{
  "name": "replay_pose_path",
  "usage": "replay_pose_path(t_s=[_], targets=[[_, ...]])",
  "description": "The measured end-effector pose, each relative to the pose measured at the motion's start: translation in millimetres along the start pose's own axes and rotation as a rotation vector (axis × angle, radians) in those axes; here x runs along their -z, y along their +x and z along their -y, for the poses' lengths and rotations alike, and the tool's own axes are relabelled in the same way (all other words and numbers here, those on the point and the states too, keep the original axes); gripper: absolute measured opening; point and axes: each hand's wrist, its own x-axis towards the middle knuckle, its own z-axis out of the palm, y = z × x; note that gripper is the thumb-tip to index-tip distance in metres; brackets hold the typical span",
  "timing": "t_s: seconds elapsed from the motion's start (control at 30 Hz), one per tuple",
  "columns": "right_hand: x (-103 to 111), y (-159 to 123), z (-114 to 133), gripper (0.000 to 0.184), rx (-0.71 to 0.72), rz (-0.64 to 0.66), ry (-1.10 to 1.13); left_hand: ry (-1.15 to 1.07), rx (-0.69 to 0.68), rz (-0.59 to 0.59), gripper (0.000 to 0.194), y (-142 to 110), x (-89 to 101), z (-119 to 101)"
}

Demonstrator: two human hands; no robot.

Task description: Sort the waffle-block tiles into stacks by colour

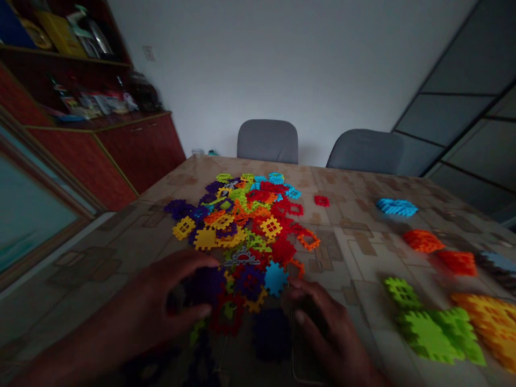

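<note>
My left hand [161, 301] is over the near left of a heap of toothed plastic building tiles, thumb and fingers apart. Between them lies a dark purple tile [205, 286], and I see no grip on it. At the heap's near right, my right hand [332, 328] has its thumb and forefinger apart beside a blue tile [276, 278]. A dark square tile [272, 334] lies left of that thumb. Between the hands are a red frame tile [227, 317] and a purple tile [250, 282]. A grey arched piece [244, 257] rests just beyond.
To the right are sorted groups: blue tiles [397, 206], orange tiles [423, 241], green tiles [431, 336] and yellow tiles [489, 322]. A lone red tile [322, 200] lies beyond the heap. Grey chairs [267, 141] stand at the table's far edge.
</note>
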Motion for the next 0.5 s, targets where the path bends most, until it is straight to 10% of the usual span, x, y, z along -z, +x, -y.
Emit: replay_pose_path(t_s=[0.2,0.5], targets=[[-2.1,4.3,3.7,0.029,-0.044,-0.029,0.045,0.043,-0.147,0.117,0.059,-1.6,-63.3,-60.7],[-2.8,0.6,4.6,0.065,0.104,0.194,-0.102,0.201,-0.221,-0.042,0.069,-18.8,-76.1,-40.1]])
